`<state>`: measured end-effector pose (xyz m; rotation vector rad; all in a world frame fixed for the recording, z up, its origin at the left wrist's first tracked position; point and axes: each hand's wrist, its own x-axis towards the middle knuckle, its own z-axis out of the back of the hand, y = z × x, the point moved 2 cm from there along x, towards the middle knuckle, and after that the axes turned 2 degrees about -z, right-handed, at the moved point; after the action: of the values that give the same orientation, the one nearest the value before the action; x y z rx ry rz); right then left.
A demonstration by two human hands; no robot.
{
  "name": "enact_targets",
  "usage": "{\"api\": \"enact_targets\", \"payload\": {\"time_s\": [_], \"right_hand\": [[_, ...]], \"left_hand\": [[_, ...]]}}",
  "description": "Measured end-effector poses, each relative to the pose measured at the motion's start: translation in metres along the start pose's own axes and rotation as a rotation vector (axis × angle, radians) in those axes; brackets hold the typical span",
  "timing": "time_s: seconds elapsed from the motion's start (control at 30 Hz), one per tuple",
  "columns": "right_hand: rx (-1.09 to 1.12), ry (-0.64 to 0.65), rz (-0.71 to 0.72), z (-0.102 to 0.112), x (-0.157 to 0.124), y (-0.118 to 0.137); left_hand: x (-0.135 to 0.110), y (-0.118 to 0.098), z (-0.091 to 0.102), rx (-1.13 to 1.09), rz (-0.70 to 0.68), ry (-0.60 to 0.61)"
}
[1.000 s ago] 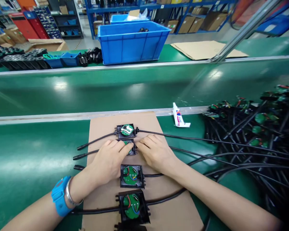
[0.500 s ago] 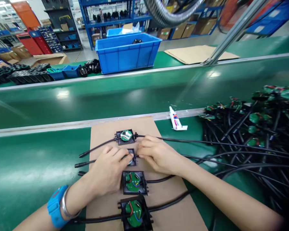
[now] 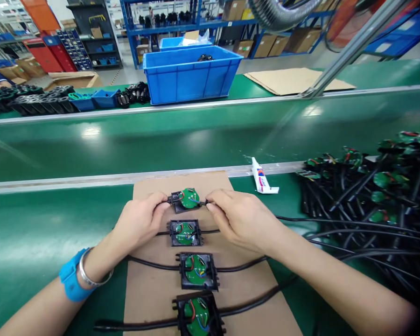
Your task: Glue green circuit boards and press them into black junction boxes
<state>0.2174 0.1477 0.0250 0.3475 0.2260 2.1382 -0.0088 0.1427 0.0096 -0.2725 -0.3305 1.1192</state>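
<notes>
- The left hand [image 3: 140, 224] and right hand [image 3: 241, 219] work at the far end of a cardboard sheet [image 3: 150, 280] that lies on the green table [image 3: 38, 233].
- The top housing [image 3: 186, 199], a small black case with a round green board in it, sits tilted between the two hands.
- The left fingers [image 3: 161, 201] are pinched together on the left end of the top housing.
- The right fingers [image 3: 213, 205] are pinched on its cable [image 3: 203, 203], just beside the case.
- Three more housings lie in a column nearer the person: the second housing [image 3: 185, 232], the third housing [image 3: 197, 270] and the fourth housing [image 3: 199, 315]. Each shows a green board and coloured wires.
- A glue tube [image 3: 262, 177] lies near the right hand, at the edge of the belt rail. A pile of cabled units [image 3: 371, 200] fills the table to the right.
- Risk: the board appears to sit proud of its case. Uneven pressure from either side could leave it skewed or trap a wire under it.
- Risk: a pull on the cable could strain the soldered leads at the board.
- Risk: the second housing lies just beside the left hand, so a wrist movement could knock it out of the column.
</notes>
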Motion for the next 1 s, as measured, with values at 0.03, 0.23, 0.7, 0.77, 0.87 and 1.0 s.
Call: {"api": "enact_targets", "payload": {"time_s": [0.03,0.23,0.7,0.77,0.87,1.0], "right_hand": [[-0.07,0.039,0.01,0.006,0.003,0.007],[-0.238,0.226,-0.022,0.005,0.034,0.014],[-0.113,0.261,0.085,-0.006,0.044,0.002],[-0.123,0.28,0.107,-0.01,0.046,-0.001],[-0.138,0.303,0.118,-0.017,0.049,-0.004],[-0.081,0.319,0.131,-0.025,0.044,-0.004]], "left_hand": [[0.001,-0.003,0.001,0.034,-0.006,0.0],[0.016,-0.014,-0.005,0.239,-0.032,0.036],[0.019,-0.009,-0.011,0.237,0.034,0.118],[0.019,-0.008,-0.011,0.219,0.032,0.125],[0.02,-0.006,-0.009,0.155,0.025,0.118],[0.023,-0.002,-0.004,-0.014,0.076,0.14]]}}
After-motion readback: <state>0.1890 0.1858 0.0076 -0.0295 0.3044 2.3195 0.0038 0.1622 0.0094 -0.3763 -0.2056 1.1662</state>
